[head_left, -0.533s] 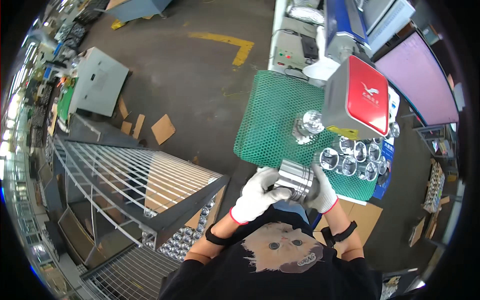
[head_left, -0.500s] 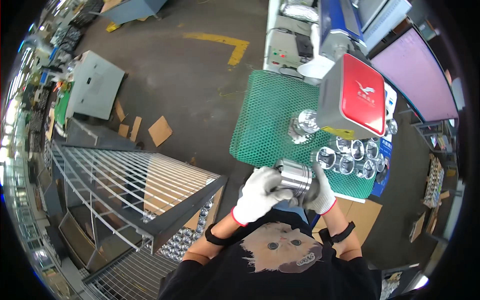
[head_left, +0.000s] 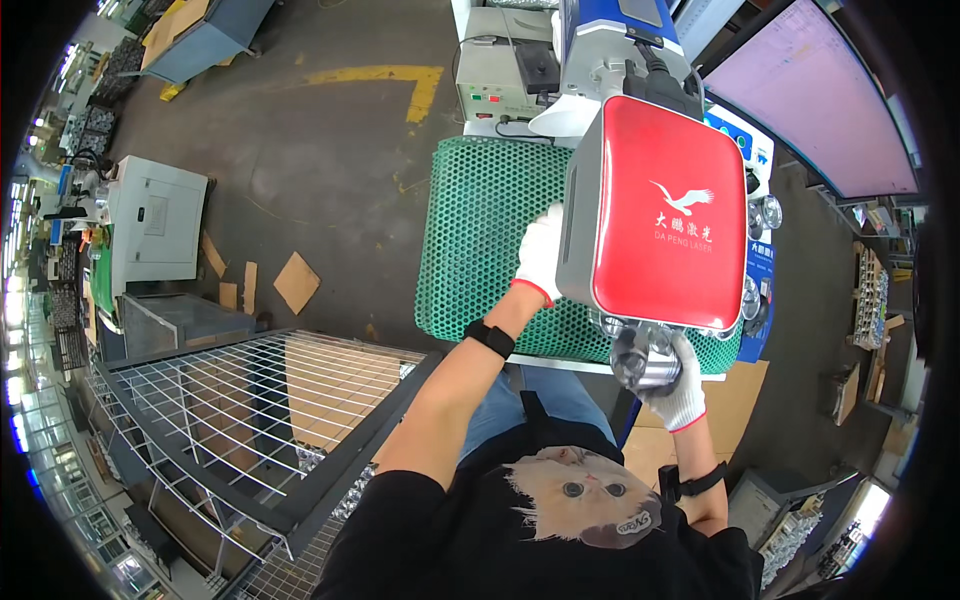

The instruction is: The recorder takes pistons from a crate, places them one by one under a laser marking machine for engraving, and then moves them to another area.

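Note:
My right hand [head_left: 682, 388], in a white glove, is closed round a shiny metal piston [head_left: 648, 360] at the front edge of the bench, its open end with the pin bosses towards me. My gloved left hand [head_left: 541, 250] reaches out over the green perforated mat [head_left: 480, 230]. It is at the left side of the grey machine head with a red cover [head_left: 672, 215], which hides the fingers and whatever lies under it. More pistons [head_left: 750, 298] stand partly hidden to the right of the head.
A control box [head_left: 500, 80] and a blue machine body [head_left: 615, 30] are at the back of the bench. A monitor [head_left: 815, 95] stands right. A wire rack cart [head_left: 250, 410] is near left; cardboard pieces [head_left: 296, 283] lie on the floor.
My left hand has let go of the piston and moved forward beside the machine head. The piston has shifted right and turned in my right hand. The view has moved too.

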A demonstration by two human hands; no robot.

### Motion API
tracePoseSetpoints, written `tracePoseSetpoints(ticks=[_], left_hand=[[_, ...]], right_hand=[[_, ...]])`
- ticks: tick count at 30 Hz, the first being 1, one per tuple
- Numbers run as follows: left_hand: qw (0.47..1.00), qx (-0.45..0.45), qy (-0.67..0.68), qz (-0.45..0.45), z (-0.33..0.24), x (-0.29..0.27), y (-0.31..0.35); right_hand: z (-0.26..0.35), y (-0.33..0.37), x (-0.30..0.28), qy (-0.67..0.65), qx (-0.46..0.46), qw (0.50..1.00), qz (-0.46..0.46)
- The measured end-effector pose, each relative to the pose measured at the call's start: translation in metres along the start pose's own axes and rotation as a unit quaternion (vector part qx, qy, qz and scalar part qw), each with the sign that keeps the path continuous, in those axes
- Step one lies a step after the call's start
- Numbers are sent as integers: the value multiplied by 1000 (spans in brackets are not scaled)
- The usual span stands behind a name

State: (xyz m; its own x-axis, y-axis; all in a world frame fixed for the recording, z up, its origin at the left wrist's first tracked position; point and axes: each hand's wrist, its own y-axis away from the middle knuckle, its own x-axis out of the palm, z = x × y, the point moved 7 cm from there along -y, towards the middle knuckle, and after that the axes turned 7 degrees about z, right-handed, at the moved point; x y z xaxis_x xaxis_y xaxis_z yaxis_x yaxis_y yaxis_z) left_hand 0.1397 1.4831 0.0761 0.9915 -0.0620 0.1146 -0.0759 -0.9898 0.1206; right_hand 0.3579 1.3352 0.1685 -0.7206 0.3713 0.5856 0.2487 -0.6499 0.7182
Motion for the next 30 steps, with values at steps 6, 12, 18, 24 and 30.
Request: tracePoseSetpoints(ticks=[6,12,18,24,30], left_hand=[[991,-27,15,-131,-47,-51,44],[955,-138,153,-212,-13,-103,199],[917,-221,212,-255,19,-128,317],[917,-228,222,-242,28,-131,353],[934,-207,200,-210,10,-122,341]], right_hand=[[39,-79,-34,310,-237,919,60],[20,-177,51,491,-249,827,116],[15,-157,128,716,-315,622,33],[10,-156,142,777,-325,539,12],[8,-154,148,804,-266,530,43]])
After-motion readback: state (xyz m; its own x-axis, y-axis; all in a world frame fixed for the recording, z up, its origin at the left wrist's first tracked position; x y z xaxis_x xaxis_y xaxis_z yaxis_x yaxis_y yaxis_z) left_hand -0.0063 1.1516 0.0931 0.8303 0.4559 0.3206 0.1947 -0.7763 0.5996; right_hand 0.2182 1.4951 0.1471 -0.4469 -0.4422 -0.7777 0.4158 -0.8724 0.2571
